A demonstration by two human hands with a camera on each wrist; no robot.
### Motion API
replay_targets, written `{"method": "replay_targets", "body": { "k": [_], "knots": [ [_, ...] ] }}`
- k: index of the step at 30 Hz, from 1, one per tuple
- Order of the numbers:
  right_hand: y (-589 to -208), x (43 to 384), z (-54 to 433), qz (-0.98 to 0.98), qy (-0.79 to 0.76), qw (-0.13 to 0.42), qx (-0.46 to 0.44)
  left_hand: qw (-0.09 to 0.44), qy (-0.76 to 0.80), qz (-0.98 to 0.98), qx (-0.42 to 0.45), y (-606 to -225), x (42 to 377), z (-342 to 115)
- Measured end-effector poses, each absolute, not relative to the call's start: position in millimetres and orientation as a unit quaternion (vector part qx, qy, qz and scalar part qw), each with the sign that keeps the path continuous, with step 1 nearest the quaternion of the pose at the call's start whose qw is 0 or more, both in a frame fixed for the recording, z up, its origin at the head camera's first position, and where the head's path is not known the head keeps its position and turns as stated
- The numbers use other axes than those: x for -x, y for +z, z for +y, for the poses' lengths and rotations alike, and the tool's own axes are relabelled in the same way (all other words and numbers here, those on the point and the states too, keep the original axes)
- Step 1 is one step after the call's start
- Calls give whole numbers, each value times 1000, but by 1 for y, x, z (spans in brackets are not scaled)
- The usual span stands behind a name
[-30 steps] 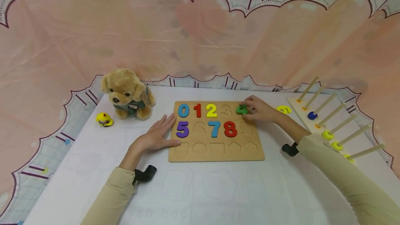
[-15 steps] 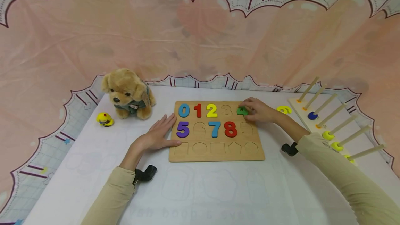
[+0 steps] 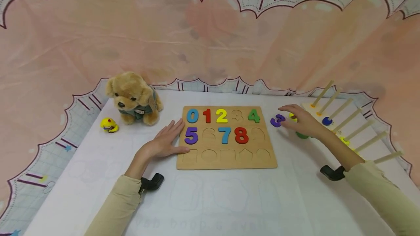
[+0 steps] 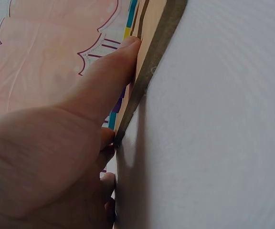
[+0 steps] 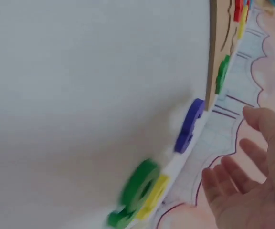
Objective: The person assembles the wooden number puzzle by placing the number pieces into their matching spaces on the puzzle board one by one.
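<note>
A wooden number puzzle board (image 3: 226, 159) lies on the white table, with a green 4 (image 3: 253, 115) seated in its top row. My left hand (image 3: 165, 140) rests flat on the table, fingers straight against the board's left edge (image 4: 149, 71). My right hand (image 3: 303, 121) hovers to the right of the board with loose fingers, holding nothing, just right of a loose purple 3 (image 3: 277, 120) (image 5: 189, 125). A yellow piece (image 3: 292, 116) (image 5: 152, 196) and a green piece (image 3: 302, 135) (image 5: 136, 188) lie partly hidden under that hand.
A plush dog (image 3: 133, 97) and a small yellow toy (image 3: 109, 125) sit at the back left. A wooden peg rack (image 3: 341, 126) with coloured rings stands at the right. A pink backdrop rises behind the table.
My right hand let go of the green 4, now seated in the board, and moved right to the loose pieces beside the peg rack. The left hand stayed put.
</note>
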State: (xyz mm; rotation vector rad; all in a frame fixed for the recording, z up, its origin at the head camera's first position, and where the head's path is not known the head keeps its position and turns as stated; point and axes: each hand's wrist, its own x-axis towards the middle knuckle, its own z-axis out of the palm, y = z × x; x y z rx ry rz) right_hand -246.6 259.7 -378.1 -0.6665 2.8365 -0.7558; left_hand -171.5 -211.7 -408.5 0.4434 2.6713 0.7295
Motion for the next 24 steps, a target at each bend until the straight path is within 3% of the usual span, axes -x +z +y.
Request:
{"method": "replay_targets", "body": {
  "k": [9,19,24],
  "knots": [
    [-382,201,302,949,-228,-24,215,164,256,940,-155,-410,172,-216],
    [-384,187,313,959,-223,22,176,160,257,939,-161,-412,172,-215],
    [-387,186,313,961,-215,19,174,160,258,938,-165,-412,173,-214]
  ]
}}
